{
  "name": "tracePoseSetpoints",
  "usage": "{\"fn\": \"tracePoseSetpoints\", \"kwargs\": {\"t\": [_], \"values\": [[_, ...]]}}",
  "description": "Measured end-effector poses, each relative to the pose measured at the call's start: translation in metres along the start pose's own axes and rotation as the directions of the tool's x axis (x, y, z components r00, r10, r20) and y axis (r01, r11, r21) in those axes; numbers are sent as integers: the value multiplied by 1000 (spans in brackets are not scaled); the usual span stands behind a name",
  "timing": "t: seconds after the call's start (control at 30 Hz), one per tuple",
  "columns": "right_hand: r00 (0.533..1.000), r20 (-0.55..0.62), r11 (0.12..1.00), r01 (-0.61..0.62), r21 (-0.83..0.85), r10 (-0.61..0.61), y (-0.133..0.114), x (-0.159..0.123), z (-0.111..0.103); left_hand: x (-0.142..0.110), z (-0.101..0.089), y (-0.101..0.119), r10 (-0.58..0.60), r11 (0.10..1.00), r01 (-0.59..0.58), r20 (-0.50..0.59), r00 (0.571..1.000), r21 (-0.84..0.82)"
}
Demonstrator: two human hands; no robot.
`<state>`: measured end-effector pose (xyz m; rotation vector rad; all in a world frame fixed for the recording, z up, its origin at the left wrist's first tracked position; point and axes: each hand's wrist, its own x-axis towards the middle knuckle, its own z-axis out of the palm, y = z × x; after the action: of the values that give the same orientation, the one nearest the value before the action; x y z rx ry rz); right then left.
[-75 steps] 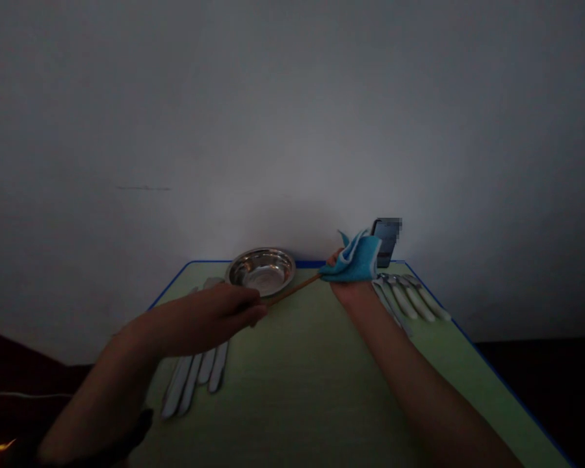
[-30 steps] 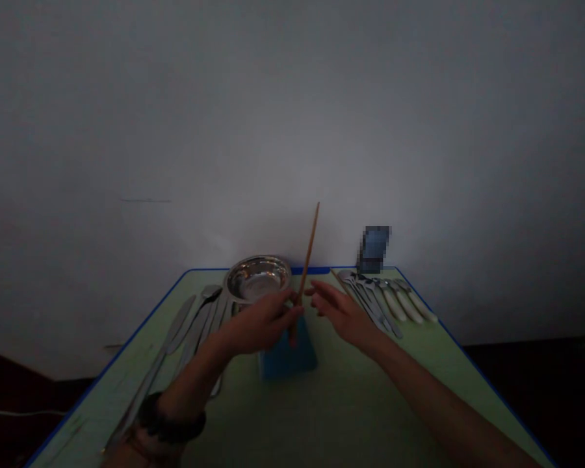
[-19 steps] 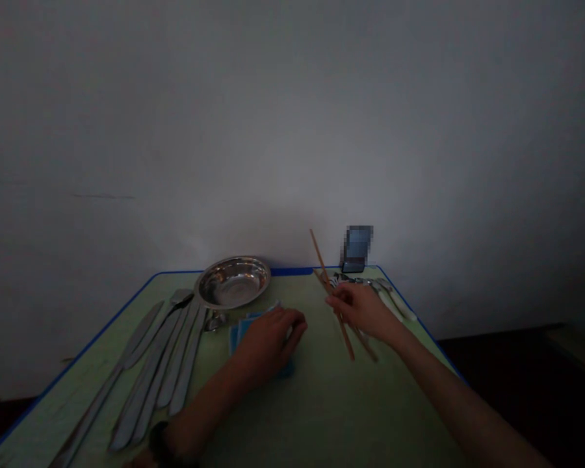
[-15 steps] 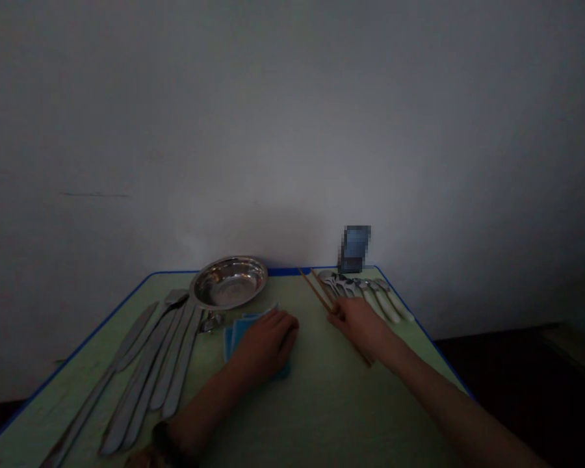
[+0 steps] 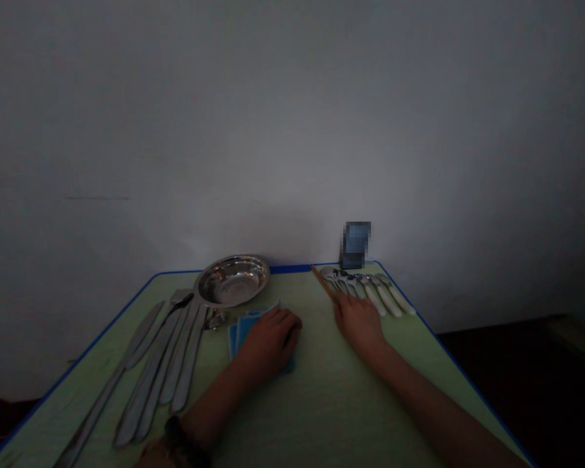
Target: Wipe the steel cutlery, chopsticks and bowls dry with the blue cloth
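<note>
My left hand (image 5: pixel 273 335) rests palm down over a folded blue cloth (image 5: pixel 238 331), its fingers loosely bent and not visibly gripping it. On the right, my right hand (image 5: pixel 361 322) is on a pair of wooden chopsticks (image 5: pixel 324 284), which lie close together; their near ends are hidden under the hand. Just beyond its fingertips lies a row of spoons (image 5: pixel 387 300), several with pale handles. The chopsticks run along the left side of that row.
A shiny metal bowl (image 5: pixel 233 281) stands near the back edge, with a small metal object (image 5: pixel 217 318) in front of it. Several long metal knives and other cutlery (image 5: pixel 149 364) fan out at left. A pixelated upright device (image 5: pixel 355 246) stands at the back right, before the wall.
The chopsticks, spread apart before, now lie together nearer the spoons. My right hand has shifted slightly over them, fingers toward the spoons. My left hand stays on the cloth.
</note>
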<state>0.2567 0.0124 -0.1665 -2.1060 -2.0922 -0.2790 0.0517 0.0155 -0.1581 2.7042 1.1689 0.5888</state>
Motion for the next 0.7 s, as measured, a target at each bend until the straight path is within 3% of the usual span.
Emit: {"fn": "tracePoseSetpoints", "kwargs": {"t": [0.27,0.43,0.57,0.7], "values": [[1000,10,999,19,37,-20,-1,-1,1,-1,-1,4,51,998,-49,-72,996,31],[999,-4,996,49,74,-48,-1,-7,-9,-13,-10,9,15,998,-2,-184,983,67],[986,-86,952,162,259,-144,-26,-21,-18,-41,-27,1,-41,991,76,-288,957,113],[949,-59,805,295,515,-310,-61,-32,-17,-67,-50,-26,-138,958,219,-371,918,185]]}}
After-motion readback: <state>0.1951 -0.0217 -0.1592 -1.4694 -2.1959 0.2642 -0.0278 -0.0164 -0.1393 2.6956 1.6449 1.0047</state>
